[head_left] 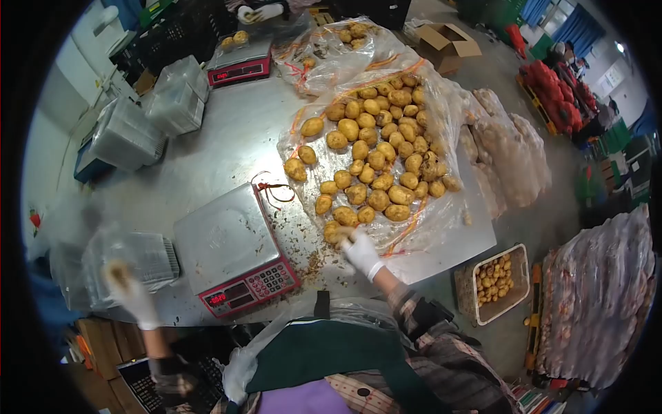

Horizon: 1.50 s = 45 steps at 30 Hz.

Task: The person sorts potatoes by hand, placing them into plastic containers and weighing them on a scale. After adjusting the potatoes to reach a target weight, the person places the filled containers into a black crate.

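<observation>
My right hand [360, 252], in a white glove with soiled fingertips, is at the near edge of a potato pile. Its fingers close on a potato [332, 230] at the lower left of the plastic sheet [431, 224]. My left hand [132, 295], gloved too, is smeared by motion over clear plastic boxes [131, 259] at the left table edge. The blur hides how its fingers stand; a brownish patch shows at their tips. Between my hands lies a red scale [227, 238] with a bare metal plate and a lit display. Many loose potatoes [376, 160] cover the sheet.
More stacked clear boxes [127, 134] stand on the metal table's far left. A second scale [238, 63] holds potatoes, near another person's gloved hand [265, 12]. A crate of potatoes [478, 310] sits on the floor at right, beside stacked filled bags [596, 297]. An open carton [448, 47] stands behind.
</observation>
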Each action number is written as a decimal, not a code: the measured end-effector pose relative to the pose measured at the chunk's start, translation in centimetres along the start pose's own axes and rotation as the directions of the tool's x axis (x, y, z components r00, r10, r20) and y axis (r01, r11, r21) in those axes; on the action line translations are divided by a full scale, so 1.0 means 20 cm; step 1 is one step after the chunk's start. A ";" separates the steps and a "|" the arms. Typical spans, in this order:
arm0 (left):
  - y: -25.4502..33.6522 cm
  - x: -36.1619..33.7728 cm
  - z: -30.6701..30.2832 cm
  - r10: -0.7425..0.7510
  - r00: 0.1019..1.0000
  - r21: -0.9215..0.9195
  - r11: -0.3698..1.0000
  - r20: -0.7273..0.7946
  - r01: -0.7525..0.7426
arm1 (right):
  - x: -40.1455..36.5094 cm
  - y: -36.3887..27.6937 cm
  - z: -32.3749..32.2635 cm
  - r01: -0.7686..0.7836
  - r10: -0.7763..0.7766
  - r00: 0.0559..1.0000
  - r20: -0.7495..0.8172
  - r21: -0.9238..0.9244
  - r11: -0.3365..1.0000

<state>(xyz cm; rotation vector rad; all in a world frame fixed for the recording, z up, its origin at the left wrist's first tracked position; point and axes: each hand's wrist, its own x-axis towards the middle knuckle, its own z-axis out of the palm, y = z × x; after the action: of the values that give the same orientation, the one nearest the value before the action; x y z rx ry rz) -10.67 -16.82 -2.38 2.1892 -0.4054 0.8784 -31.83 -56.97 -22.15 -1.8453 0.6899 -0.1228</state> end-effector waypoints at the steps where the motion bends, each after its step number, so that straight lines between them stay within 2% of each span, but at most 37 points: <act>1: 0.12 -0.11 0.11 0.168 0.966 0.099 0.977 0.198 -0.191 | 0.05 -0.05 -0.10 -0.091 0.092 0.995 -0.031 0.026 0.995; 2: 0.18 -0.23 0.20 0.116 0.912 0.047 0.988 0.394 -0.145 | 0.13 0.08 -0.14 -0.008 0.012 0.989 -0.149 0.030 1.000; 3: 0.14 -0.36 0.27 0.094 0.805 -0.019 0.995 0.585 -0.102 | 0.22 0.20 -0.18 0.076 -0.067 0.962 -0.263 0.024 0.997; 4: 0.13 -0.45 0.31 0.220 0.692 -0.061 0.967 0.687 -0.247 | 0.24 0.19 -0.27 0.015 -0.057 0.940 -0.336 -0.126 0.992; 5: 0.14 -0.51 0.33 0.328 0.548 -0.122 0.917 0.769 -0.379 | 0.25 0.16 -0.35 -0.058 -0.058 0.912 -0.406 -0.269 0.962; 8: 0.17 -0.56 0.31 0.230 0.428 -0.097 0.945 0.874 -0.311 | 0.35 0.27 -0.50 -0.135 0.008 0.875 -0.484 -0.227 0.965; 11: 0.39 -0.43 0.33 0.224 0.520 -0.092 0.959 0.824 -0.267 | 0.48 0.33 -0.56 -0.041 -0.144 0.848 -0.510 -0.334 0.942; 12: 0.43 -0.40 0.35 0.190 0.551 -0.103 0.977 0.812 -0.184 | 0.52 0.29 -0.58 -0.044 -0.139 0.864 -0.484 -0.349 0.936; 15: 0.57 -0.31 0.53 0.186 0.589 -0.158 0.982 0.786 -0.100 | 0.70 0.21 -0.58 -0.019 -0.235 0.813 -0.532 -0.428 0.904; 16: 0.64 -0.28 0.60 0.183 0.593 -0.169 0.982 0.784 -0.080 | 0.77 0.19 -0.59 -0.004 -0.218 0.820 -0.529 -0.386 0.923; 19: 0.81 -0.18 0.89 0.193 0.530 -0.239 0.971 0.826 0.018 | 0.98 0.16 -0.63 0.023 -0.257 0.822 -0.508 -0.422 0.906; 21: 0.87 -0.13 1.14 0.235 0.485 -0.290 0.956 0.842 0.041 | 1.08 0.08 -0.67 -0.003 -0.211 0.857 -0.470 -0.413 0.911; 23: 0.95 -0.06 1.42 0.207 0.397 -0.295 0.939 0.894 0.175 | 1.20 0.03 -0.69 0.008 -0.214 0.877 -0.431 -0.430 0.903; 25: 0.99 -0.04 1.74 0.261 0.413 -0.332 0.937 0.873 0.109 | 1.31 0.01 -0.71 -0.014 -0.196 0.901 -0.386 -0.477 0.879; 27: 1.00 -0.07 2.10 0.236 0.385 -0.310 0.940 0.892 0.143 | 1.41 0.02 -0.72 -0.044 -0.176 0.908 -0.381 -0.505 0.862; 29: 1.00 -0.13 2.43 0.315 0.404 -0.322 0.945 0.859 -0.054 | 1.52 -0.01 -0.77 -0.072 -0.160 0.895 -0.417 -0.487 0.871; 31: 1.14 -0.16 2.61 0.237 0.339 -0.212 0.971 0.910 -0.109 | 1.61 -0.03 -0.81 -0.074 -0.189 0.877 -0.442 -0.512 0.856; 32: 1.16 -0.20 2.71 0.322 0.333 -0.274 0.944 0.886 -0.184 | 1.68 0.00 -0.83 0.008 -0.286 0.852 -0.439 -0.535 0.845; 33: 1.16 -0.24 2.79 0.373 0.328 -0.290 0.916 0.868 -0.276 | 1.73 0.00 -0.85 0.038 -0.309 0.855 -0.416 -0.544 0.838; 35: 1.18 -0.34 2.88 0.320 0.257 -0.186 0.881 0.912 -0.435 | 1.82 0.00 -0.87 0.096 -0.353 0.860 -0.369 -0.563 0.821; 36: 1.18 -0.35 2.90 0.325 0.274 -0.185 0.882 0.905 -0.432 | 1.86 0.00 -0.87 0.104 -0.348 0.880 -0.323 -0.584 0.805; 39: 1.16 -0.37 2.92 0.370 0.359 -0.205 0.883 0.857 -0.422 | 1.87 -0.04 -0.84 0.072 -0.375 0.869 -0.323 -0.666 0.742; 40: 1.14 -0.36 2.92 0.358 0.388 -0.206 0.901 0.849 -0.381 | 1.89 -0.05 -0.86 0.086 -0.347 0.886 -0.308 -0.624 0.776; 41: 1.14 -0.32 2.90 0.284 0.380 -0.251 0.959 0.880 -0.134 | 1.91 -0.04 -0.88 0.108 -0.317 0.889 -0.331 -0.521 0.847; 42: 1.13 -0.28 2.87 0.212 0.353 -0.270 0.955 0.911 0.122 | 1.92 -0.02 -0.91 0.129 -0.285 0.893 -0.349 -0.408 0.904; 43: 1.10 -0.25 2.84 0.148 0.309 -0.262 0.892 0.939 0.369 | 1.92 -0.01 -0.92 0.148 -0.250 0.898 -0.362 -0.286 0.947; 44: 1.04 -0.25 2.82 0.176 0.289 -0.323 0.722 0.941 0.612 | 1.87 -0.05 -0.95 0.220 -0.173 0.923 -0.343 0.105 0.970; 45: 1.04 -0.22 2.76 0.187 0.252 -0.314 0.537 0.949 0.783 | 1.85 -0.02 -0.97 0.245 -0.155 0.955 -0.252 0.379 0.893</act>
<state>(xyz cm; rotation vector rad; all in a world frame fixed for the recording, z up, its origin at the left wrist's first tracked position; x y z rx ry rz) 1.13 -71.29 -22.37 1.4917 -0.6240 -0.9435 -8.99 -92.01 -23.22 -1.5044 0.5665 -0.5707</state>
